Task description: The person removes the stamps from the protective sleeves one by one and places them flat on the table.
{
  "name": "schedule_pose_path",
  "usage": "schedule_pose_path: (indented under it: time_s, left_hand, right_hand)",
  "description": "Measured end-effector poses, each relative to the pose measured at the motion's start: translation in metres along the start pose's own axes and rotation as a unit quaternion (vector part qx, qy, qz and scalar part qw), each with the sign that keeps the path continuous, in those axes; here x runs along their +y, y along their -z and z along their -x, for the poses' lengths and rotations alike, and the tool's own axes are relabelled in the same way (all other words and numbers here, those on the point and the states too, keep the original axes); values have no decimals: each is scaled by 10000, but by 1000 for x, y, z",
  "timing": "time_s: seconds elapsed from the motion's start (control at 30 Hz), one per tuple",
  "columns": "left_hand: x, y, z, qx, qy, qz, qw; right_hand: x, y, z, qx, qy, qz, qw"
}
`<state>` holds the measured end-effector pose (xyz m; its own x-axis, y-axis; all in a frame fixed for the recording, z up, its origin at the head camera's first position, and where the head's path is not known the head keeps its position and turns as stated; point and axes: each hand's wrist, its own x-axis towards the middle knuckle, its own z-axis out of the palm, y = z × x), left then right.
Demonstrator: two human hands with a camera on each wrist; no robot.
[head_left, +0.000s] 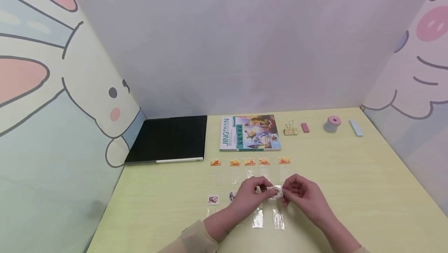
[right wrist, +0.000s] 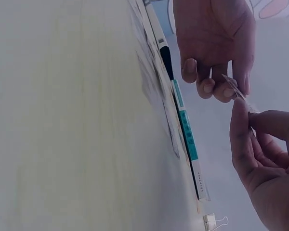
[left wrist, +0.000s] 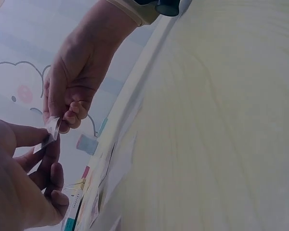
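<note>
Between both hands, raised over the table, is a small white picture card (head_left: 276,193) with a glossy, see-through film at its edge. My left hand (head_left: 249,195) pinches its left side between thumb and fingers, the thumb lying over the picture. At the right edge, my right hand (head_left: 305,198) pinches with thumb and forefinger, its other fingers curled in. The left wrist view shows the card (left wrist: 51,129) tilted between the fingertips of both hands. Just below the hands lie clear plastic sleeves (head_left: 278,219), and a second picture card (head_left: 213,199) lies to the left.
Several orange cards (head_left: 250,162) lie in a row with clear sleeves below them. Behind stand a book (head_left: 250,133), a black panel (head_left: 168,138), a binder clip (head_left: 290,130), a pink eraser (head_left: 305,127), a pink-topped roll (head_left: 331,124) and a blue stick (head_left: 356,128).
</note>
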<state>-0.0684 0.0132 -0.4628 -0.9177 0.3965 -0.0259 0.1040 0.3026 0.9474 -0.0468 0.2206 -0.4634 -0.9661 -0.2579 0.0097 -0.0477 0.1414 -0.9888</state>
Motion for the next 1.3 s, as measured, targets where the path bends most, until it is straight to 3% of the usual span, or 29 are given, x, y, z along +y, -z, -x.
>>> schedule_pose_path:
  time_s: [0.13, 0.3, 0.43, 0.53, 0.7, 0.87, 0.97, 1.1, 1.2, 1.3]
  left_hand:
    - [1, -2, -1, 270, -21, -321, 9991]
    - [3, -4, -2, 602, -47, -702, 9957]
    - [5, -6, 0, 661, 25, -855, 9941]
    - [7, -7, 1, 581, 22, -919, 9941]
    - [10, -7, 4, 462, -212, -1100, 9926]
    - [17, -9, 10, 334, -403, -1326, 9898]
    - [21, -16, 12, 238, -153, -1092, 9936]
    - [24, -33, 18, 52, 325, -380, 9987]
    - [27, -50, 24, -162, 615, 196, 9978]
    - [30, -67, 30, -371, 928, 600, 9932]
  right_hand:
    - [-2, -4, 0, 342, -439, 370, 9978]
    - [-1, -5, 0, 149, 112, 324, 9993]
    - [0, -6, 0, -61, 392, 125, 9991]
    - [0, -6, 0, 94, 226, 265, 9993]
    - [-7, -1, 1, 544, -395, 530, 9963]
    - [-12, 13, 3, 553, -662, 573, 9946]
    - [-13, 23, 4, 613, -645, 518, 9947]
    - [-16, 37, 6, 1135, -748, 549, 9892]
    - [-15, 44, 6, 1380, -984, 629, 9835]
    - [-8, 47, 5, 1312, -1360, 787, 9788]
